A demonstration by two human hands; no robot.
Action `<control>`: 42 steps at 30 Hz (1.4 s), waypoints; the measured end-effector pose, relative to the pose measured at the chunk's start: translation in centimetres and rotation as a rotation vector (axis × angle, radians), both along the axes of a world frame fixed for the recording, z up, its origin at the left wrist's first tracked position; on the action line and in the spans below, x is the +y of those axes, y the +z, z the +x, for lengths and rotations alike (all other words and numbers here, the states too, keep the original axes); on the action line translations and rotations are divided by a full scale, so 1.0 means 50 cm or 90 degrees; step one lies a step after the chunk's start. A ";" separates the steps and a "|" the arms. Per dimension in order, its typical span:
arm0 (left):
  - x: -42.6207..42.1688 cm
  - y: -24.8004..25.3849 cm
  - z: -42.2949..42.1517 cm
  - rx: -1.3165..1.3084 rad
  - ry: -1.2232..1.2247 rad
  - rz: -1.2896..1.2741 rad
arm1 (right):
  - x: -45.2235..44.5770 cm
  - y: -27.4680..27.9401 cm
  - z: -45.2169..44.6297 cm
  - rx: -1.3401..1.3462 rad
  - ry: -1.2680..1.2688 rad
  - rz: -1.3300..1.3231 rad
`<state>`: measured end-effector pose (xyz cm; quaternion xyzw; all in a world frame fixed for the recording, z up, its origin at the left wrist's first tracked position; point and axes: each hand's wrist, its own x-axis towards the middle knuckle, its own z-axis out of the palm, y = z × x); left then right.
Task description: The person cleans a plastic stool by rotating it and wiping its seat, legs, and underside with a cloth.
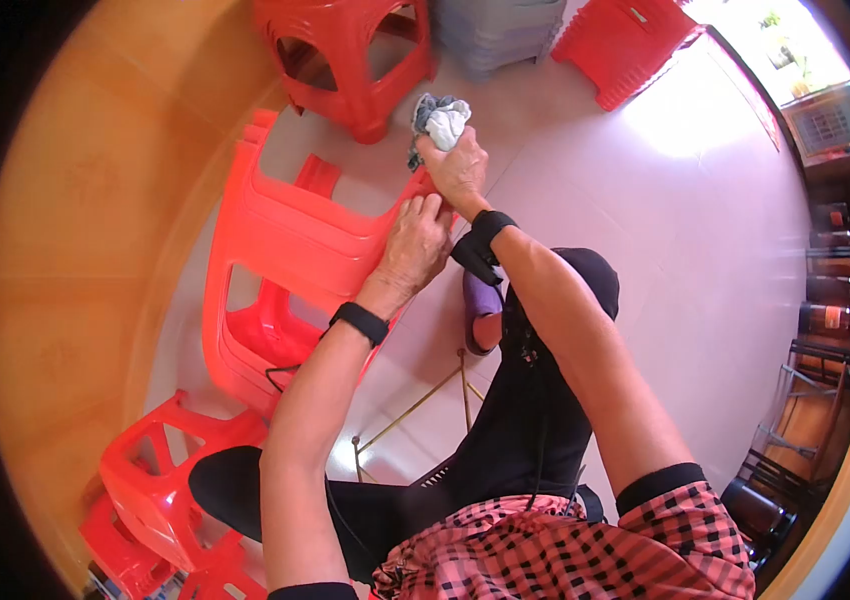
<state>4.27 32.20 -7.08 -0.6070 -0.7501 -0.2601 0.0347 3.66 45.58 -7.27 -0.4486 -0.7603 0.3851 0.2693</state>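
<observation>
A red plastic stool (285, 245) lies tipped on its side in front of me, to the left of my knees. My left hand (412, 248) is closed with curled fingers on the end of one of its legs. Just beyond it, my right hand (457, 172) grips a crumpled grey and white cloth (442, 118), which bunches out past the fingers. The right hand is beside the tip of the same leg; whether the cloth touches the plastic there I cannot tell.
Another red stool (345, 60) stands ahead, near stacked grey stools (498, 35) and a red stack (625, 45). More red stools (160, 480) are at lower left, by an orange wall (75, 250). Large dark jars (830, 320) line the right. A thin metal frame (415, 405) is beneath me.
</observation>
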 end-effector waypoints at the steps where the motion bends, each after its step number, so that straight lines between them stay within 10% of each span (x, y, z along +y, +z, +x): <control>1: 0.000 0.002 -0.002 -0.002 0.008 0.000 | -0.002 0.003 0.001 -0.002 0.008 0.000; 30: -0.140 -0.004 -0.066 0.008 0.111 0.071 | -0.157 -0.021 -0.056 0.162 0.046 0.010; 42: -0.039 -0.025 -0.153 -0.003 0.132 0.092 | -0.032 -0.044 -0.174 -0.031 0.127 0.067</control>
